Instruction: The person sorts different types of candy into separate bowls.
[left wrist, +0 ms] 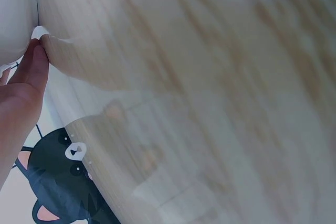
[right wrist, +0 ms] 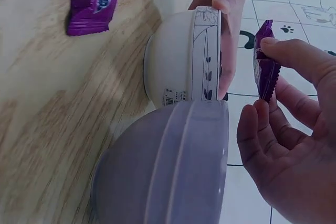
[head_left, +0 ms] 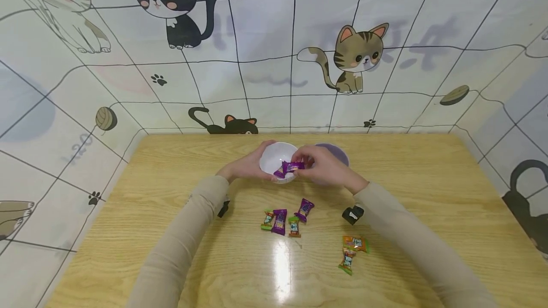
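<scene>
A white bowl (head_left: 266,159) stands near the table's back edge, and my left hand (head_left: 246,165) grips it from the left side. Its printed rim and a small label show in the right wrist view. My right hand (head_left: 322,165) pinches a purple-wrapped candy (right wrist: 266,66) between thumb and fingers, above the bowl's rim. Another purple-wrapped candy (head_left: 279,172) lies inside the bowl. Under my right hand is a lavender bowl (right wrist: 163,166), next to the white one and partly hidden in the head view. Only part of my left hand (left wrist: 23,95) appears in the left wrist view.
In front of the bowls lie purple candies (head_left: 279,221) and green-ended candies (head_left: 294,226). An orange candy (head_left: 355,243) and another green-ended candy (head_left: 347,260) lie further right, by my right forearm. A cat-printed backdrop (head_left: 265,75) rises behind the wooden table (head_left: 171,156).
</scene>
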`<action>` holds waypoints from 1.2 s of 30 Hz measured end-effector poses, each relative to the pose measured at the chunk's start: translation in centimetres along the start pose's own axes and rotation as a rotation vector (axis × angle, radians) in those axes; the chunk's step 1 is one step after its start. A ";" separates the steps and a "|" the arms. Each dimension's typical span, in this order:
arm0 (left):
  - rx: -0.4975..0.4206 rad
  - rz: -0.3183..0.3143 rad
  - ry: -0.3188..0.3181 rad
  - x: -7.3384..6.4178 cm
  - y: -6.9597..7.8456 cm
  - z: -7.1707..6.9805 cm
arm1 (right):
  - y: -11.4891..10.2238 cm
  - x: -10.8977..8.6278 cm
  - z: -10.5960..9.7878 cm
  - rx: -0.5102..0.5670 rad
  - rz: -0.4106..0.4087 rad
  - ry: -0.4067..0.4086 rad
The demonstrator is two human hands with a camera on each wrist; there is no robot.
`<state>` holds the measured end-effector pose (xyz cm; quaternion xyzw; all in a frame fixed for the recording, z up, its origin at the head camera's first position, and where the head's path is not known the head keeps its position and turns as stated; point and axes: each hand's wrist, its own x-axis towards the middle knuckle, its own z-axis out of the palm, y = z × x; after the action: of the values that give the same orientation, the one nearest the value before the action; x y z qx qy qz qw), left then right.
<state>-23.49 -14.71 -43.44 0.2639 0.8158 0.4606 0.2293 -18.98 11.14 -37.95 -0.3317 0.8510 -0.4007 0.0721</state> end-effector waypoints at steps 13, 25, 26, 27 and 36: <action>-0.025 0.029 -0.019 0.3 -0.5 -0.3 | 0.4 2.4 0.8 0.044 0.054 -0.002; -0.046 0.016 -0.030 0.1 -0.4 -0.3 | 0.1 2.4 1.1 0.052 0.048 0.015; -0.048 0.019 -0.030 0.1 -0.4 -0.2 | 0.1 2.1 1.0 0.054 0.051 0.022; -0.048 0.020 -0.029 0.1 -0.5 -0.2 | 0.1 1.8 0.9 0.056 0.056 0.027; -0.042 0.017 -0.042 0.3 -0.2 -0.2 | -0.1 -0.4 0.5 0.028 0.066 0.052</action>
<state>-23.85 -14.74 -43.51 0.2756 0.7988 0.4738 0.2478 -18.44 11.04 -38.28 -0.2918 0.8574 -0.4185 0.0676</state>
